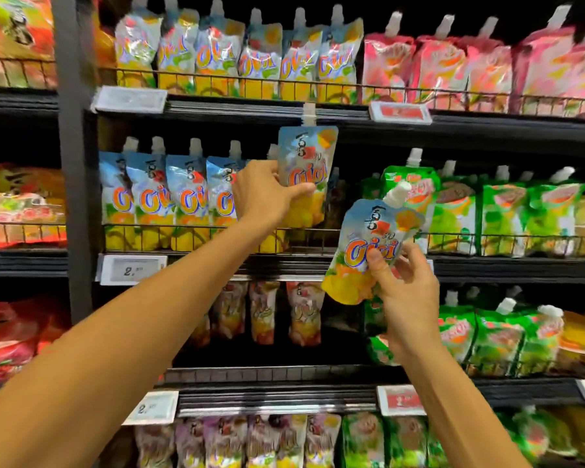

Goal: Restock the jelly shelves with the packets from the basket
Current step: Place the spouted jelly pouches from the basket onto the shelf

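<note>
The left hand point(267, 194) grips the first packet point(306, 177) by its lower half, thumb across the front and fingers behind. This packet stands upright in front of the middle shelf point(504, 266), above the wire rail point(453, 235), with its white cap level with the edge of the shelf above. At 9 o'clock of it, a row of matching packets point(169, 194) stands behind the rail (blue top, orange lettering, yellow fruit at the bottom).

The right hand point(406, 292) pinches the second packet point(368, 244) at its lower right, thumb on the front. This packet is tilted, cap pointing to 1 o'clock, and sits at 5 o'clock of the first, apart from it.

At 3 o'clock, green packets point(507, 211) fill the same shelf. A price label point(130, 270) hangs at 7 o'clock of the row.
</note>
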A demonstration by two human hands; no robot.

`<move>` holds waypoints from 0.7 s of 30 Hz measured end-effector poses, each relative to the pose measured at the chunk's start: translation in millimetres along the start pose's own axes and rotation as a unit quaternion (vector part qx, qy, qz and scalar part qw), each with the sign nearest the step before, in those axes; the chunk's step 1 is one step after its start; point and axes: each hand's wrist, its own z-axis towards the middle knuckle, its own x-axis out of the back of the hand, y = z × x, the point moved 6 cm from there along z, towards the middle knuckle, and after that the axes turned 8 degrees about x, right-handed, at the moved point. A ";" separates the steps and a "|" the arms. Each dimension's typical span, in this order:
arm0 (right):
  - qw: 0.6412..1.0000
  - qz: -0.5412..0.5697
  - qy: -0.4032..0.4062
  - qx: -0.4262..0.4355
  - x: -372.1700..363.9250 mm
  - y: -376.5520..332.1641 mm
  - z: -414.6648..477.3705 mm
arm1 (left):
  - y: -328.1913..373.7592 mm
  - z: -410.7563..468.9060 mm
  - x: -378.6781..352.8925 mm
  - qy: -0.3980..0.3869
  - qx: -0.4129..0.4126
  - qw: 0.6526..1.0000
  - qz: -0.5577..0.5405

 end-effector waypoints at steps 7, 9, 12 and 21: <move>0.996 -0.032 0.008 0.084 -15.6 -33.6 45.1 | -9.7 1.4 -8.7 -0.007 -0.014 0.988 0.152; 0.992 -0.065 0.013 0.111 -25.2 -40.4 63.1 | -11.6 0.8 -12.2 -0.010 -0.011 0.981 0.193; 0.989 -0.095 0.003 0.117 -42.9 -36.1 88.5 | -12.3 -3.9 -10.6 0.021 -0.011 0.971 0.237; 0.986 -0.164 -0.037 -0.006 -71.8 12.8 113.2 | -21.5 -7.7 4.0 0.055 -0.035 0.961 0.270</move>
